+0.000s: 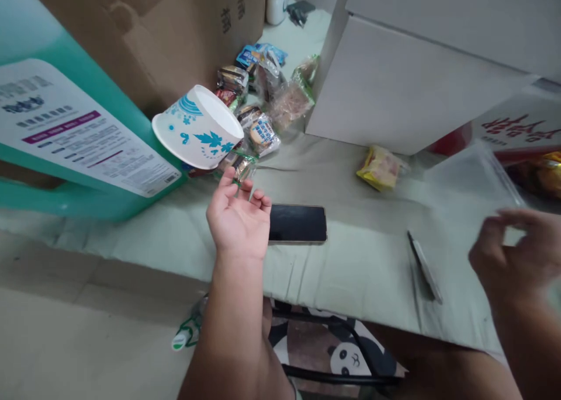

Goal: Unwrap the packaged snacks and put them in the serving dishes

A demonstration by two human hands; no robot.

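Observation:
My left hand is palm up above the table, its fingers apart and slightly curled, holding nothing. Just beyond its fingertips, a white paper bowl with blue leaf prints lies tilted against wrapped snacks. Partly behind my left hand lies a black phone, screen up. At the right, my right hand is blurred, with thumb and fingers pinched at the edge of a translucent plastic lid. A slim silver and dark pen-like object rests on the cloth left of that hand.
A big green-liquid jug stands at the left, before a cardboard box. Several wrapped snacks are heaped behind the bowl. A yellow packet lies by a white cabinet. Below the table edge is a panda-print chair.

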